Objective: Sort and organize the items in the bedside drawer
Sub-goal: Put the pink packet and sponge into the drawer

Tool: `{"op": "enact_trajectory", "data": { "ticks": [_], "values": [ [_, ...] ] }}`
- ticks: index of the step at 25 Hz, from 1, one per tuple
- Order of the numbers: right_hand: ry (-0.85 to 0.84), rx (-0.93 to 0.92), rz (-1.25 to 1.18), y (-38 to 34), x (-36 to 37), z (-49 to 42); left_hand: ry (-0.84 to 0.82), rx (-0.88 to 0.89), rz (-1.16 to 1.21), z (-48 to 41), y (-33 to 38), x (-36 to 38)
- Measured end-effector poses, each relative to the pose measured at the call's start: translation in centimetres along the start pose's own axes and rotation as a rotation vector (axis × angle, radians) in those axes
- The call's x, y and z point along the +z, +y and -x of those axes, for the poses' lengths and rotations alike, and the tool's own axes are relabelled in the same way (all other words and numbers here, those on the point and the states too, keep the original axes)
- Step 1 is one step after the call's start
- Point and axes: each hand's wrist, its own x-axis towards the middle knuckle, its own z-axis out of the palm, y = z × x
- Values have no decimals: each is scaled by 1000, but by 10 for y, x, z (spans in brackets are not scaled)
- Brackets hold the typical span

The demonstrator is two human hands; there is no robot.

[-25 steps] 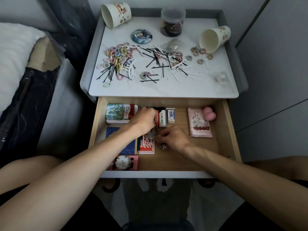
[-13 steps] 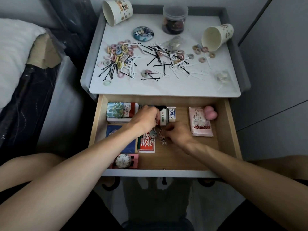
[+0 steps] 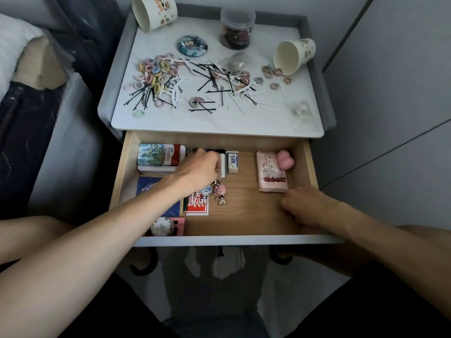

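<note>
Open light-wood drawer (image 3: 311, 167) of the bedside table, pulled fully out.

Left hand (image 3: 197, 169): reaches to the back row, knuckles up and fingers curled down against a small white box (image 3: 223, 167). Cannot tell if it grips anything. Two cartoon-figure key charms, one pink-haired (image 3: 220, 194) and one blue-haired (image 3: 205, 191), sit just below the hand, and their chains run up under it.

Right hand (image 3: 307, 207): front right of the drawer, fingers curled under and resting on the drawer floor, just in front of the pink tissue pack (image 3: 271, 173). The palm is hidden, so a hold cannot be told.

Also in the drawer:
- green-and-red printed tin (image 3: 159, 158), back left
- white eraser with blue lettering (image 3: 233, 162), beside the white box
- pink rounded sponge (image 3: 284, 159), touching the tissue pack's far corner
- red-and-white card pack (image 3: 199, 207), next to a blue booklet (image 3: 148, 189)

Tabletop (image 3: 219, 123): scattered pastel hair ties (image 3: 156, 71), black bobby pins (image 3: 210, 79) and two tipped paper cups (image 3: 292, 57).
</note>
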Motion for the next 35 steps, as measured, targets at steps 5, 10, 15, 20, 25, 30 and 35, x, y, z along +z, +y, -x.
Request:
{"op": "enact_trajectory", "data": {
  "ticks": [5,10,15,20,25,30,35],
  "values": [
    [39,-45,124,-2,6,-2,-6,20,26,1,5,-7],
    [95,-14,-305,8,4,-13,-7,41,118,5,14,-22],
    [704,84,-923,36,-71,-20,100,46,400,5,21,-65],
    [950,226,-1035,74,-127,-47,209,10,552,-9,24,-96],
    [994,381,-1043,107,-110,-45,239,35,518,-30,27,-101],
    [1001,505,-865,111,-99,-41,238,57,492,-44,32,-96],
    [713,714,-655,101,-91,-37,267,62,463,-57,37,-100]
  ]
}}
